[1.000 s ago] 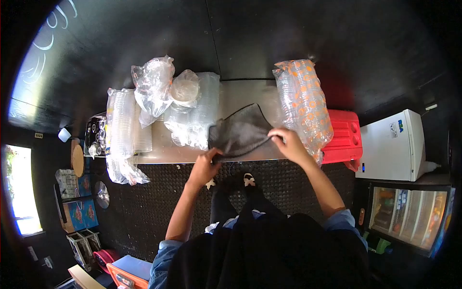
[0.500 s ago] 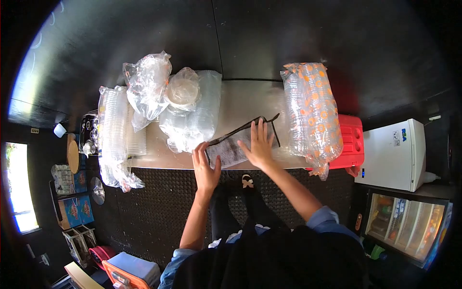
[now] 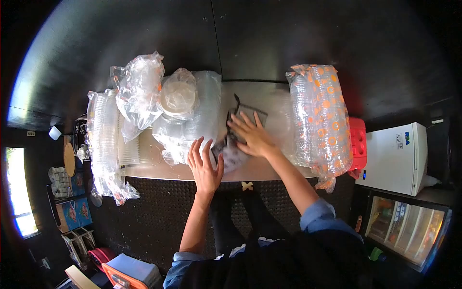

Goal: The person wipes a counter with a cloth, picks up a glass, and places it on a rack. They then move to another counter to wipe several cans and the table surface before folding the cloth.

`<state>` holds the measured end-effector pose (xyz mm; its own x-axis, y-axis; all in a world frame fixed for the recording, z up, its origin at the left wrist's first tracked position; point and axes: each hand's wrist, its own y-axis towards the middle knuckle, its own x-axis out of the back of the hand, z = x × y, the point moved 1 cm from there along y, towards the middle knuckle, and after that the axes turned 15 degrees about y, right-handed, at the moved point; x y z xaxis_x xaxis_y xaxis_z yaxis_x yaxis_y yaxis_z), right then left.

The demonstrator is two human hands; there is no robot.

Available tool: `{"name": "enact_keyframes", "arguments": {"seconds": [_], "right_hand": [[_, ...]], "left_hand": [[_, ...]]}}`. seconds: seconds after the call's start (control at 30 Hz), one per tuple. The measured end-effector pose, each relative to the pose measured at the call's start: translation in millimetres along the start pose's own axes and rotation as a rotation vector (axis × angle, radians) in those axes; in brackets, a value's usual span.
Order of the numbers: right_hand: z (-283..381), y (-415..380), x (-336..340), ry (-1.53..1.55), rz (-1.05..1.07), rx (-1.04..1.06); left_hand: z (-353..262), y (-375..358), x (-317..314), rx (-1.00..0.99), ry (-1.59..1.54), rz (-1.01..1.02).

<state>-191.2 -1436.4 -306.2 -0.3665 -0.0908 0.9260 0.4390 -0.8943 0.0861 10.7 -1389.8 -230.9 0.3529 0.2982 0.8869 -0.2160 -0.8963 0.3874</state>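
Note:
A grey cloth with black edging [image 3: 231, 156] lies bunched and turned on the metal table [image 3: 274, 98]. On its upper part presses my right hand [image 3: 254, 137], flat with fingers spread. My left hand [image 3: 204, 166] is at the cloth's left side, its fingers apart and slightly bent, holding nothing. Just beyond the left fingertips is a plastic bag of clear cups [image 3: 204, 106], with a bag of round white lids or bowls [image 3: 178, 98] on it. To the right of my right hand lies a long sleeve of clear cups with orange print [image 3: 321, 120].
More bagged clear cups [image 3: 103, 139] lie at the table's left end, with a crumpled plastic bag [image 3: 139, 91] beside them. A red crate [image 3: 357, 144] and a white freezer [image 3: 392, 159] stand on the right, above a glass-door fridge [image 3: 404, 231]. Black textured matting [image 3: 154, 216] covers the floor.
The cloth has turned and bunched up under my right hand, which has shifted slightly left. My left hand has come off the cloth's corner, fingers now more curled.

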Motion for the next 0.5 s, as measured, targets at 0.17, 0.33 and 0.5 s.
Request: {"name": "enact_keyframes", "arguments": {"seconds": [0.17,0.33,0.5], "right_hand": [[35,-33,-2,0.298,-0.33,-0.517],[33,13,-26,0.126,-0.355,-0.659],[-25,75,-16,0.085,-0.437,-0.52]], "left_hand": [[4,17,-12,-0.013,0.196,0.055],[13,28,-16,0.104,0.211,0.0],[21,35,-14,0.109,0.157,0.007]]}}
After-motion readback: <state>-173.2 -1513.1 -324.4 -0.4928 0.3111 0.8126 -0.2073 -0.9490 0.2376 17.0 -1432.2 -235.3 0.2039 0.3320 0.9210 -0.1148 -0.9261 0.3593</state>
